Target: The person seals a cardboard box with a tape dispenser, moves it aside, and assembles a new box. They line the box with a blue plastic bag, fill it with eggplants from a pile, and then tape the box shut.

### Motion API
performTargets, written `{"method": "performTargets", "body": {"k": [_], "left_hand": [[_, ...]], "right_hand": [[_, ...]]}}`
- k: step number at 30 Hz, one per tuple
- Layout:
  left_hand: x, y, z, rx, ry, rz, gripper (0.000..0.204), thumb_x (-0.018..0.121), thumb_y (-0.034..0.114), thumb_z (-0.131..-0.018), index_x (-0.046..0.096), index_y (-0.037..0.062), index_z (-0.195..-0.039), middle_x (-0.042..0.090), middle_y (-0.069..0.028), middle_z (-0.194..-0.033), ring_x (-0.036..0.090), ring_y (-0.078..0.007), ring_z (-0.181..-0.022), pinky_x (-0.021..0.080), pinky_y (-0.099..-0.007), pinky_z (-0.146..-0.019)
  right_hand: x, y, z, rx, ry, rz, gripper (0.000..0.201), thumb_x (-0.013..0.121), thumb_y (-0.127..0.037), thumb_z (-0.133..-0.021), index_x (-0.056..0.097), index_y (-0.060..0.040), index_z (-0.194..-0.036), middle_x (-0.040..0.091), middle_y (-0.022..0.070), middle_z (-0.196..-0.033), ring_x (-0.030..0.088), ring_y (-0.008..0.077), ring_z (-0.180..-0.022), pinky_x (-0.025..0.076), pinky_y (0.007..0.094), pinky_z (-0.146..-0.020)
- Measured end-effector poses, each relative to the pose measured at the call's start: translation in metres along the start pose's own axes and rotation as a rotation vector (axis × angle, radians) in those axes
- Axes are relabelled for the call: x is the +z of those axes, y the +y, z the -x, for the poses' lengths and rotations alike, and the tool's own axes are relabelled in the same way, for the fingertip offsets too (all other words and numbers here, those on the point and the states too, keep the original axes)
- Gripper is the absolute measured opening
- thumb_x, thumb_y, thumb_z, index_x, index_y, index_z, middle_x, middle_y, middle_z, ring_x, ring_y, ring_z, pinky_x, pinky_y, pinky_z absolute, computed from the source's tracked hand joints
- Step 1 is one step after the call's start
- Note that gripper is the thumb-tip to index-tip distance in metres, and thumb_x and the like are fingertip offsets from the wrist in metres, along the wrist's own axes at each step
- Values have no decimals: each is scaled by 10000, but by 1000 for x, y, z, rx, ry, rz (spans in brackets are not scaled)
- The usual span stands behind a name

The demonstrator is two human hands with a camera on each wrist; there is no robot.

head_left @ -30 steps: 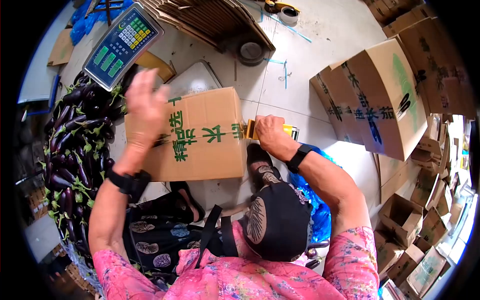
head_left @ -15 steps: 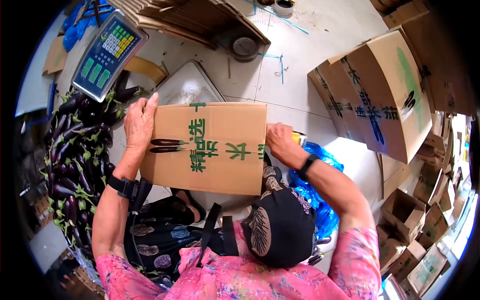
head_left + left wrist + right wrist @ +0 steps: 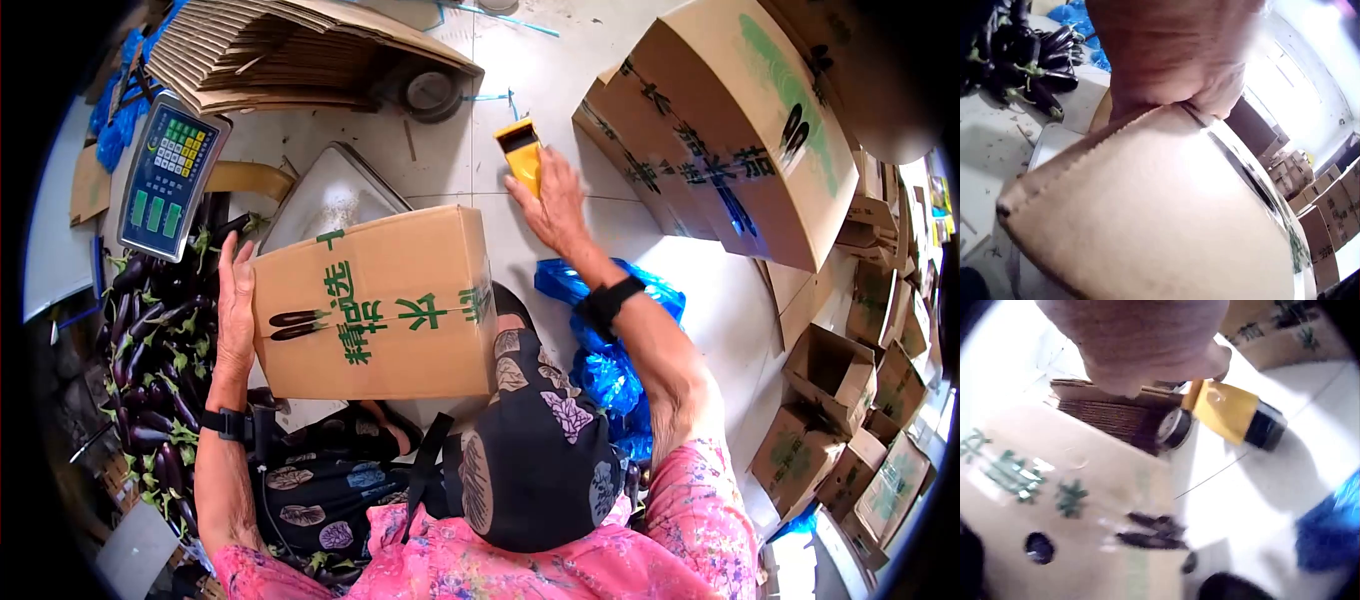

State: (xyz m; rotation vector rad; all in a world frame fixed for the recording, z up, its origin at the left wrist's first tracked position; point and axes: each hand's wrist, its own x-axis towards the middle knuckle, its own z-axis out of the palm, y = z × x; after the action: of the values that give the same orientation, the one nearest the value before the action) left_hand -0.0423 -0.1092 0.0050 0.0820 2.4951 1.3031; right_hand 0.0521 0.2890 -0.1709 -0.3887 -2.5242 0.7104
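A cardboard carton (image 3: 400, 370) with green characters and printed eggplants lies in front of the person, between the hands. Along its left end rests the left hand (image 3: 236, 310), fingers straight and pointing away from the body. The left wrist view shows that hand at the edge of the carton (image 3: 1147, 212). Beyond the carton's right end, over the floor, the right hand (image 3: 556, 208) grips a yellow tape dispenser (image 3: 521, 165). In the right wrist view the dispenser (image 3: 1225, 412) stands apart from the carton, its dark end pointing away from the hand. Clear tape shines on the carton's right end.
Eggplants (image 3: 150, 390) are heaped at the left below a scale display (image 3: 168, 175). A metal platform (image 3: 335, 190) lies behind the carton. Flattened cartons (image 3: 250, 60) stand farther back. A large carton (image 3: 700, 150) and blue plastic (image 3: 610, 380) are on the right.
The right hand has left the carton's right end and swung forward with the tape dispenser. The carton shifted right, then back left and now sits slightly tilted. The left hand came down onto its left end.
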Motion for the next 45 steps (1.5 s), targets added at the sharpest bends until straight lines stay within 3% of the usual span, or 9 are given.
{"method": "performTargets", "body": {"k": [2,8,12,18,19,26,34,38,45], "left_hand": [[1,-17,-4,-119,-2,204,734,410,554,-1021,219,84,-1551,394,-184,-1511,412,-273,-1371,358,-387,-1126],[0,-21,1,-295,-63,469,764,329,596,-1023,294,5,-1505,359,-185,-1533,412,-278,-1377,368,-402,-1129],[0,-22,6,-348,-49,717,774,283,614,-1024,345,-9,-1480,383,-177,-1513,439,-279,-1353,370,-400,-1130],[-4,-43,-2,-322,-112,761,789,273,615,-1025,337,-23,-1485,359,-186,-1538,373,-285,-1404,329,-404,-1153],[-7,-46,-4,-298,-100,683,744,293,566,-1042,348,-32,-1482,336,-183,-1557,348,-283,-1422,302,-391,-1164],[25,9,19,552,206,-1143,646,606,368,-921,434,41,-1451,372,-205,-1528,321,-342,-1436,277,-459,-1137],[209,102,24,999,-67,-555,810,694,517,-800,466,31,-1406,432,-186,-1462,345,-376,-1397,256,-531,-1145],[202,102,25,984,-106,-455,695,682,358,-820,477,78,-1421,417,-172,-1486,372,-368,-1388,279,-526,-1135],[18,10,1,524,72,-817,634,556,216,-882,401,-11,-1454,435,-202,-1478,356,-362,-1406,287,-451,-1150]], "right_hand": [[-17,-26,11,486,-418,-544,598,545,-383,-977,433,62,-1360,579,346,-1160,575,458,-1075,430,471,-963],[22,-55,67,966,-882,-1483,796,223,-650,-1014,309,-52,-1532,347,140,-1557,323,268,-1432,295,407,-1166],[35,-71,60,1241,-642,-1548,748,286,-637,-1014,449,-41,-1434,551,115,-1376,543,239,-1231,455,369,-1036],[60,-60,60,1263,-575,-1249,658,279,-557,-1049,601,-17,-1241,670,91,-1127,661,183,-946,552,304,-796],[61,-51,66,952,-651,-1072,669,264,-560,-1049,598,-24,-1268,663,107,-1174,645,193,-1024,529,323,-868],[33,-54,52,1044,-886,-1175,733,213,-607,-1035,483,-50,-1428,568,106,-1374,550,228,-1243,414,364,-1065],[21,-53,57,1068,-932,-1157,734,259,-631,-1020,438,-72,-1460,540,103,-1405,534,232,-1263,417,379,-1080],[24,-52,61,1074,-894,-1262,734,271,-635,-1017,437,-74,-1459,543,103,-1402,534,230,-1262,427,381,-1077],[47,-49,96,1100,-807,-1547,761,284,-661,-1001,446,-66,-1448,589,95,-1346,575,212,-1208,468,366,-1040]]}}
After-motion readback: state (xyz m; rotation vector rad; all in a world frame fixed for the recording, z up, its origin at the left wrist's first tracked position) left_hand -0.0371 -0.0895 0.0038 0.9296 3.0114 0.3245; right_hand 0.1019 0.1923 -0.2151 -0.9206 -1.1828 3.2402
